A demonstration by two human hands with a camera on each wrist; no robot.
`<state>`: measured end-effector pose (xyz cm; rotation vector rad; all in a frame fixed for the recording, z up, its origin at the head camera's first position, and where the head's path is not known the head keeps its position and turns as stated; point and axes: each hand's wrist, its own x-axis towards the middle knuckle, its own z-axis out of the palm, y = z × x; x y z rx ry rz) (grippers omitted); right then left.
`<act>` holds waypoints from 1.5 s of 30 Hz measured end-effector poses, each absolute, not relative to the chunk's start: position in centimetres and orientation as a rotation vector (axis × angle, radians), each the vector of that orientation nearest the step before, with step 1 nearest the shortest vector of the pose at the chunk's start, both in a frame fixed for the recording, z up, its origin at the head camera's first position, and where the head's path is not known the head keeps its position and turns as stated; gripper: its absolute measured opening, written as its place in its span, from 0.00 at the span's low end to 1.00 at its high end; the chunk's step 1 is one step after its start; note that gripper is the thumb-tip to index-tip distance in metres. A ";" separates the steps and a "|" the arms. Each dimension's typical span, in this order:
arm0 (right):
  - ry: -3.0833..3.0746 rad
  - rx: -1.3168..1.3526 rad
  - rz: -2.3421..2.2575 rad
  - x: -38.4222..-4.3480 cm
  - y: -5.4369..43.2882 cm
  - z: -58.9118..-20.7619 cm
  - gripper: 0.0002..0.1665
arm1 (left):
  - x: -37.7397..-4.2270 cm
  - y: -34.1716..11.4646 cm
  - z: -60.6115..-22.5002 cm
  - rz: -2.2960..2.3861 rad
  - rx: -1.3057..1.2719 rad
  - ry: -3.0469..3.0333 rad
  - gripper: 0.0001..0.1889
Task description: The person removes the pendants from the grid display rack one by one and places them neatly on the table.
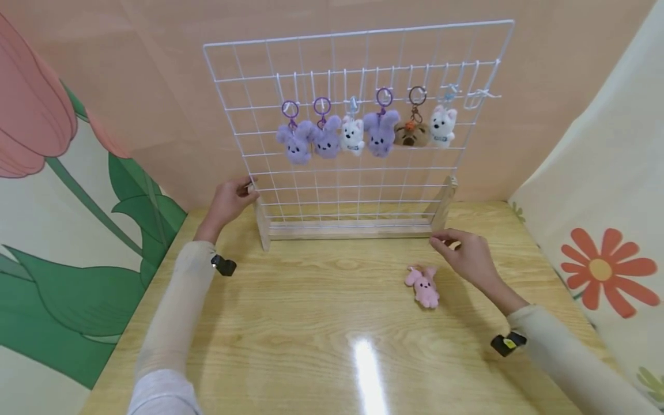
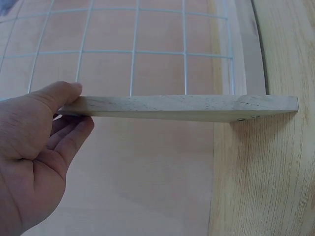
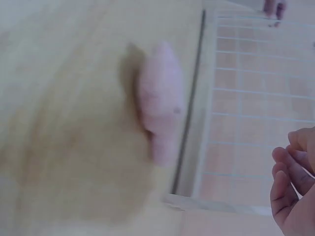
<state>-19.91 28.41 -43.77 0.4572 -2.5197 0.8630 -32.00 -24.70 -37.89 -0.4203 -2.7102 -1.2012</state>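
Currently | left hand [image 1: 230,202] pinches the left wooden upright [image 1: 262,226] | right hand [image 1: 470,258], loosely curled, holds nothing | pink plush [image 1: 426,292] lies toward the right edge of the table [image 1: 311,323], nearward-left of the nearer right hand, lengthwise, ears toward the far edge

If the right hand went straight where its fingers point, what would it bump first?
Probably the wooden base bar, near its right end, but how far the right hand is from it is unclear.
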 end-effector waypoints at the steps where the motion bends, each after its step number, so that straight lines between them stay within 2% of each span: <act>1: -2.519 0.451 0.863 -19.9 28.5 -43.3 0.09 | -32.0 -24.7 -37.9 -1.201 -0.421 -2.709 0.23; 25: -2.257 0.335 0.922 -21.7 28.4 -30.5 0.17 | -32.3 -24.7 -38.1 -1.185 -0.398 -2.730 0.24; 36: -2.235 0.204 1.018 -23.6 27.9 -26.9 0.22 | -32.1 -24.9 -38.1 -1.217 -0.393 -2.723 0.24; 45: -2.180 0.134 1.111 -25.8 26.9 -26.0 0.24 | -32.0 -24.7 -37.9 -1.224 -0.387 -2.734 0.24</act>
